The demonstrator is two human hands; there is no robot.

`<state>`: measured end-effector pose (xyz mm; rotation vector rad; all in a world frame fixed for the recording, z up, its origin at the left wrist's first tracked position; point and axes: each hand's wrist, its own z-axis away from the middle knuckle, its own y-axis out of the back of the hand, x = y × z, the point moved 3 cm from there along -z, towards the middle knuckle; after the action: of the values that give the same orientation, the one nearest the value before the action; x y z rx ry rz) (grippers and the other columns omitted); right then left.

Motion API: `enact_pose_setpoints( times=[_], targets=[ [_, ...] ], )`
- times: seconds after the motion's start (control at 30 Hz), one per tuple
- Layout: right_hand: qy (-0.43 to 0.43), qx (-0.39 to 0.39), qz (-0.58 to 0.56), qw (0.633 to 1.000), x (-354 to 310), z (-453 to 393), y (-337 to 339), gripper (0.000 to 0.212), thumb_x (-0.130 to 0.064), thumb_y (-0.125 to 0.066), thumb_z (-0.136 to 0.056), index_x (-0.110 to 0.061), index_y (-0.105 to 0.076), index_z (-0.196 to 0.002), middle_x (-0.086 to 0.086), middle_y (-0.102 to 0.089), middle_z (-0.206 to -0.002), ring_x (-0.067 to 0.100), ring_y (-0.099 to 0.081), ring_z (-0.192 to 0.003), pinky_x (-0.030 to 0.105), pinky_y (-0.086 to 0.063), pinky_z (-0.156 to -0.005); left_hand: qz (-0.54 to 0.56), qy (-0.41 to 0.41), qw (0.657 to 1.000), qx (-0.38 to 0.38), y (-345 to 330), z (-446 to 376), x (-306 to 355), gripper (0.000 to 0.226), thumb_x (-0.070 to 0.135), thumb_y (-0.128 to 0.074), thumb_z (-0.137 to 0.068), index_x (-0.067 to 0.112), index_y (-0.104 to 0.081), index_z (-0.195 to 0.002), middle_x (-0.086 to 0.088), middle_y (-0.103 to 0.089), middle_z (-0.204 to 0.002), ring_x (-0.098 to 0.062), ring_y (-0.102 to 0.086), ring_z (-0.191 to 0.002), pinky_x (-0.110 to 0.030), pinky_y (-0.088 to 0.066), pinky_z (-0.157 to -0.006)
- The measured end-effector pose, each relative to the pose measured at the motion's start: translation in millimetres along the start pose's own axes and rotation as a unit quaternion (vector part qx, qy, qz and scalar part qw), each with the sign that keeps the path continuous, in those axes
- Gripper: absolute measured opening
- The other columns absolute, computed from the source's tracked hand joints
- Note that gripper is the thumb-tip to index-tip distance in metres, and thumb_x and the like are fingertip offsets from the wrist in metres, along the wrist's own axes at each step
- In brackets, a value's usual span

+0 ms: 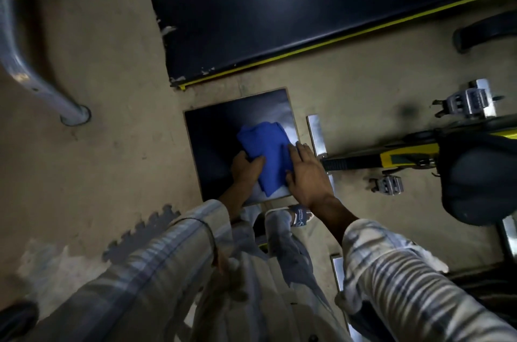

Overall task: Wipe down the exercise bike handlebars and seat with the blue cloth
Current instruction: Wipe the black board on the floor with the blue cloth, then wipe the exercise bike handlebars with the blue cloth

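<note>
The blue cloth (265,151) lies folded on a small black square pad (212,145) below me. My left hand (246,171) grips the cloth's lower left edge, thumb over the fabric. Flat against the cloth's right side rests my right hand (306,173), fingers spread. The exercise bike's black seat (475,179) is at the right, on a yellow and black frame (391,158). Two metal pedals (470,103) (387,185) show on either side of the frame. The handlebars are not in view.
A long black bench pad (279,20) with a yellow edge and torn patches lies beyond the square pad. A grey metal tube (30,73) meets the concrete floor at the left. Chrome base bars (317,133) stand beside the bike. My sandalled foot (299,215) is under my right wrist.
</note>
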<state>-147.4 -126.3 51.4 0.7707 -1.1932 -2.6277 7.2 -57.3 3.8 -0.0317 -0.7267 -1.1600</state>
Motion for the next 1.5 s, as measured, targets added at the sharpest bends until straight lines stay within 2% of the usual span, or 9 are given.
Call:
enact_pose_setpoints(
  times=[0.2,0.33,0.47,0.63,0.73,0.9,1.07,1.3,1.5],
  targets=[
    [-0.063,0.092,-0.151,0.982,12.3,18.7,38.5,0.084,-0.018,-0.061,-0.082,-0.004,-0.033,-0.160,0.020,-0.043,-0.161,0.037,-0.042,-0.150,0.048,-0.041,-0.120,-0.091,-0.178,0.974,-0.107,-9.3,30.6,53.1,0.068,0.027,-0.066,-0.079,0.003,-0.060,-0.142,-0.018,-0.069,-0.135,-0.030,-0.067,-0.123,-0.043,-0.054,-0.105],
    [0.005,0.185,-0.031,0.982,7.3,42.3,86.9,0.098,-0.017,-0.065,-0.074,-0.012,-0.027,-0.164,0.022,-0.032,-0.166,0.040,-0.029,-0.156,0.051,-0.037,-0.123,-0.326,-0.350,0.863,-0.166,-25.5,62.5,97.4,0.047,0.026,-0.059,-0.087,0.010,-0.061,-0.131,-0.020,-0.073,-0.119,-0.043,-0.068,-0.110,-0.047,-0.055,-0.092],
    [-0.018,0.193,0.067,0.979,21.6,61.6,113.5,0.078,-0.018,-0.078,-0.070,-0.016,-0.055,-0.144,0.017,-0.036,-0.166,0.038,-0.030,-0.157,0.056,-0.027,-0.127,-0.398,-0.461,0.772,-0.183,-45.4,89.5,134.0,0.023,0.012,-0.061,-0.091,0.020,-0.059,-0.112,-0.014,-0.071,-0.095,-0.042,-0.069,-0.091,-0.041,-0.047,-0.071],
    [-0.130,0.250,-0.100,0.954,55.9,107.9,131.7,0.020,-0.021,-0.076,-0.071,-0.020,-0.060,-0.083,0.005,-0.066,-0.083,0.032,-0.066,-0.088,0.035,-0.042,-0.079,-0.377,-0.526,0.739,-0.187,-67.7,121.1,173.6,0.024,0.040,-0.068,-0.082,0.025,-0.057,-0.098,0.002,-0.073,-0.082,-0.029,-0.070,-0.082,-0.040,-0.054,-0.069],
    [-0.186,0.279,-0.290,0.896,75.7,133.8,144.6,0.029,-0.018,-0.083,-0.074,-0.021,-0.054,-0.066,-0.006,-0.053,-0.061,0.003,-0.050,-0.058,0.031,-0.036,-0.059,-0.334,-0.468,0.785,-0.231,-86.9,121.7,193.5,0.045,0.058,-0.087,-0.069,0.021,-0.066,-0.083,0.007,-0.070,-0.070,-0.008,-0.064,-0.066,-0.032,-0.049,-0.063],
    [-0.251,0.405,-0.468,0.745,116.8,173.7,159.2,0.043,-0.032,-0.092,-0.063,-0.018,-0.070,-0.098,0.000,-0.073,-0.095,0.016,-0.069,-0.089,0.041,-0.059,-0.087,-0.138,-0.215,0.869,-0.424,-128.7,129.2,218.3,0.026,0.008,-0.091,-0.077,0.005,-0.074,-0.097,-0.008,-0.076,-0.088,-0.018,-0.071,-0.080,-0.023,-0.058,-0.065],
    [-0.235,0.485,-0.194,0.820,129.3,215.8,175.9,0.095,-0.059,-0.086,-0.078,-0.023,-0.044,-0.156,0.001,-0.053,-0.156,0.020,-0.051,-0.141,0.038,-0.043,-0.117,-0.100,-0.144,0.858,-0.482,-187.5,175.1,234.2,0.010,0.003,-0.075,-0.092,0.000,-0.072,-0.100,-0.017,-0.077,-0.096,-0.025,-0.072,-0.083,-0.029,-0.063,-0.072],
    [-0.167,0.470,-0.128,0.858,150.3,232.0,180.8,0.147,-0.087,-0.077,-0.063,-0.023,0.003,-0.169,0.002,0.008,-0.178,0.017,0.008,-0.165,0.049,-0.010,-0.133,-0.091,-0.030,0.807,-0.583,-277.4,256.5,247.0,0.035,0.018,-0.060,-0.103,-0.001,-0.069,-0.130,-0.019,-0.076,-0.118,-0.028,-0.074,-0.099,-0.039,-0.058,-0.097],
    [-0.163,0.524,-0.111,0.829,218.6,262.4,198.1,0.111,-0.019,-0.072,-0.077,-0.027,-0.011,-0.169,0.008,-0.001,-0.178,0.035,-0.025,-0.160,0.047,-0.043,-0.120,-0.111,-0.007,0.806,-0.581,-352.6,300.4,250.3,0.045,0.019,-0.054,-0.102,-0.004,-0.062,-0.140,-0.025,-0.066,-0.134,-0.033,-0.069,-0.099,-0.045,-0.052,-0.105]
  ],
)
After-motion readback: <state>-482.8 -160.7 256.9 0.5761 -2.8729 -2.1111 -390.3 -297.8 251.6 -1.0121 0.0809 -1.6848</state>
